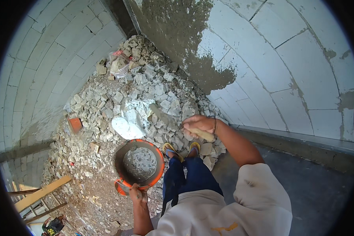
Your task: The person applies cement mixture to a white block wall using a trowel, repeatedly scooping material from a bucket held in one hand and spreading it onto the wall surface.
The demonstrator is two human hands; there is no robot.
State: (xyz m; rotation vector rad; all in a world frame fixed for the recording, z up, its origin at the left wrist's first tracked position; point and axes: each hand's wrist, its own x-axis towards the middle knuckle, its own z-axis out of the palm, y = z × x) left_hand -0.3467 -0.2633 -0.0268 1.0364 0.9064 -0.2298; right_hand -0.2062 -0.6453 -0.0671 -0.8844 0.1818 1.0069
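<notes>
My left hand (138, 193) grips the near rim of a black bucket (160, 173) with an orange edge. Grey wet mortar (139, 163) lies inside it. In my right hand (200, 125), closed, is a trowel by its pale wooden handle (206, 135). Its mortar-grey blade (163, 118) points left over the rubble, somewhat blurred against the stones. To the right and ahead, a dark patch of mortar (208, 72) covers part of the pale block wall (259, 51).
I stand in sandals (173, 151) at the edge of a rubble heap (94, 114). A white sack (129, 122) and an orange-brown fragment (75, 125) lie on it. Another block wall (55, 51) rises at left. Wooden planks (43, 192) and another person (53, 227) are at lower left.
</notes>
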